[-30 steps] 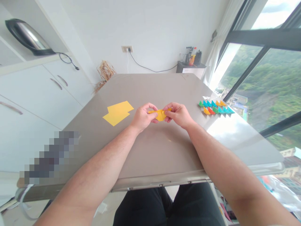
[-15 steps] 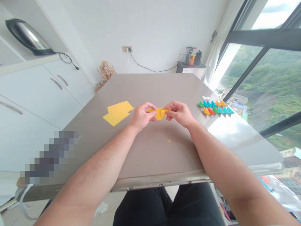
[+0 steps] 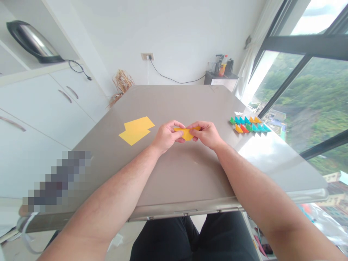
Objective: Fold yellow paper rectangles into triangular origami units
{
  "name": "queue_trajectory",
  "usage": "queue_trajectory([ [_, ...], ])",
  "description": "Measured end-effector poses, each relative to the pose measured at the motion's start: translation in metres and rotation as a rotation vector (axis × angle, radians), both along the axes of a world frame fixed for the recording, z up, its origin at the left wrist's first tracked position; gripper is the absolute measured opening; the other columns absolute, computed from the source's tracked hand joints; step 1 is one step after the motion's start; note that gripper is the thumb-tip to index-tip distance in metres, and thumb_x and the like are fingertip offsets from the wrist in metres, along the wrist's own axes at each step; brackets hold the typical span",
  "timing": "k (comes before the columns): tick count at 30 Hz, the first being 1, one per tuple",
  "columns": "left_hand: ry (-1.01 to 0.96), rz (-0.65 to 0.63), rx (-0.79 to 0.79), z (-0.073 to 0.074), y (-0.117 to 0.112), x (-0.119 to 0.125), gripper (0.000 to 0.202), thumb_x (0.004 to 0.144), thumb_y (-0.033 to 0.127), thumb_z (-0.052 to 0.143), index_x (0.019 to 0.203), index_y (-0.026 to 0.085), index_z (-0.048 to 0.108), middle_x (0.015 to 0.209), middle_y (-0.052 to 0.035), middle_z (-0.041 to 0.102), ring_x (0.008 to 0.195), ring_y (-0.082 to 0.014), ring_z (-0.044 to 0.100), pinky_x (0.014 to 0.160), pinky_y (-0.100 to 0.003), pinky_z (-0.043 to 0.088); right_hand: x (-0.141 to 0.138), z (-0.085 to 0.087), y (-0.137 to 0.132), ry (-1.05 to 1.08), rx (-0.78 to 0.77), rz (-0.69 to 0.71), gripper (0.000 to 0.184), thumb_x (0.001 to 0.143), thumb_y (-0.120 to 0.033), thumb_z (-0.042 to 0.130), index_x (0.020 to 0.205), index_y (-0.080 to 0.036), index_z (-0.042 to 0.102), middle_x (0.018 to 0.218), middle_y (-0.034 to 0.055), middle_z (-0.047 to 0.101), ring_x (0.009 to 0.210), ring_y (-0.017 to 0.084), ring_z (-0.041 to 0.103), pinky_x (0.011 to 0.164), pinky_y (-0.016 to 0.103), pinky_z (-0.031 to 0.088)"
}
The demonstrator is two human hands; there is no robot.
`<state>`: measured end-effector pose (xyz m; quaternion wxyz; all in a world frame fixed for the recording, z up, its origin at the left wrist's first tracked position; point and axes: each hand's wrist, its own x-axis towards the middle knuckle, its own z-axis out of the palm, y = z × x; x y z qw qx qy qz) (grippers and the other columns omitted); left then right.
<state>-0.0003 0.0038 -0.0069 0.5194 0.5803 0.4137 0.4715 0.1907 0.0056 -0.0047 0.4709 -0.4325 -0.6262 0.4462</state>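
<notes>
A small folded piece of yellow paper [image 3: 187,135] is held just above the middle of the table. My left hand [image 3: 168,136] pinches its left end between thumb and fingers. The right end is gripped by my right hand [image 3: 206,134], with the thumb on the near face. Both thumbs lie close together, and fingers hide the paper's two ends. To the left of my left hand, flat yellow paper sheets [image 3: 137,129] lie overlapping on the table.
Two rows of small folded paper boats [image 3: 248,124] in green, blue, orange and red stand at the table's [image 3: 179,174] right side, near the window. A pixelated dark object [image 3: 57,181] lies at the left edge. An electric kettle [image 3: 35,42] sits on a shelf.
My hands have drawn closer together on the yellow paper, with the thumbs shifted inward toward its middle. The loose sheets and paper boats stay where they were.
</notes>
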Motion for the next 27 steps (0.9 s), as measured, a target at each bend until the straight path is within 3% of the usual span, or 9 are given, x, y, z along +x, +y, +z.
queue_trajectory([
  [3, -0.025, 0.012, -0.001, -0.0010, 0.0007, 0.0007, 0.019, 0.074, 0.018, 0.074, 0.091, 0.017, 0.069, 0.065, 0.0006, 0.069, 0.058, -0.0152, 0.070, 0.065, -0.034, 0.064, -0.0006, 0.0000, -0.0005, 0.014, 0.005, -0.009, 0.018, 0.071, -0.024, 0.070, 0.085, -0.019, 0.080, 0.064, -0.0005, 0.068, 0.051, 0.010, 0.057, 0.053, 0.025, 0.049],
  [10, -0.124, 0.065, -0.027, -0.0008, 0.0006, 0.0020, 0.018, 0.070, 0.021, 0.076, 0.088, 0.016, 0.071, 0.082, -0.0037, 0.073, 0.076, -0.0186, 0.073, 0.065, -0.032, 0.063, -0.0014, 0.0006, -0.0002, 0.099, 0.006, -0.006, 0.016, 0.069, -0.029, 0.074, 0.080, -0.019, 0.081, 0.064, 0.0009, 0.070, 0.051, 0.011, 0.058, 0.056, 0.028, 0.052],
  [27, -0.181, 0.105, -0.067, 0.0014, 0.0009, 0.0013, 0.017, 0.071, 0.020, 0.075, 0.083, 0.017, 0.064, 0.083, -0.0038, 0.072, 0.075, -0.0183, 0.072, 0.066, -0.033, 0.062, 0.0000, 0.0053, -0.0039, 0.156, -0.063, 0.005, 0.015, 0.068, -0.028, 0.076, 0.077, -0.017, 0.076, 0.059, 0.0020, 0.069, 0.056, 0.015, 0.064, 0.063, 0.030, 0.054],
])
